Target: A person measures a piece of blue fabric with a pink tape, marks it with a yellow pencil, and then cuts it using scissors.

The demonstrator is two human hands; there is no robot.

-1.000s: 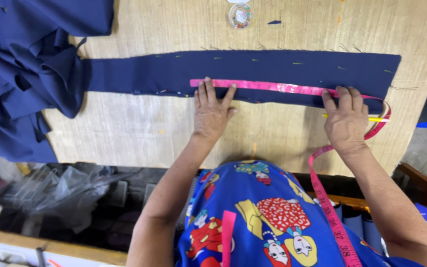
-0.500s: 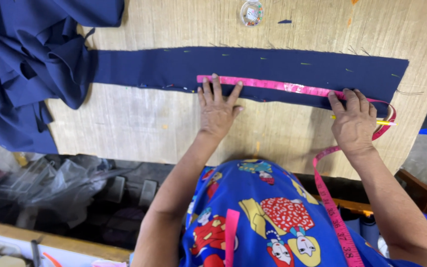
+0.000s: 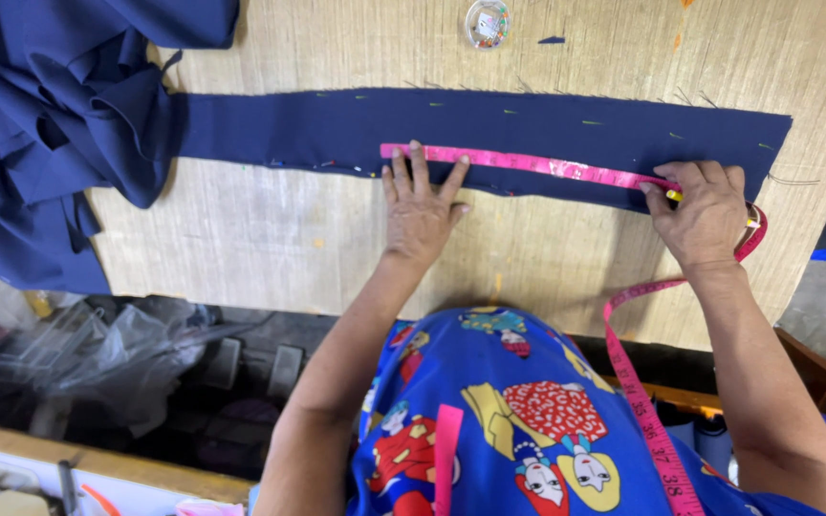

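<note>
Navy cloth, a long strip (image 3: 489, 134), lies flat across the wooden bench (image 3: 270, 239), running from the bunched pile of the same fabric (image 3: 50, 124) at the bench's left edge to a cut end near the right edge. A pink measuring tape (image 3: 537, 164) is stretched along the strip's near edge, over its right half. The left hand (image 3: 420, 205) presses down flat on the tape's left end, fingers spread and fingertips on the cloth. The right hand (image 3: 705, 215) holds the tape's other stretch close to the strip's right end, thumb and forefinger pinching the tape with what looks like a small yellow piece between them; the other fingers are curled over. The rest of the tape loops off the bench's near edge and hangs down over the person's printed blue top.

Small pins or marks dot the strip along both long edges, so much of it seems already marked or pinned. The measuring of the right-hand stretch looks under way rather than finished. A small round clear container (image 3: 487, 23) sits near the bench's far edge.
</note>
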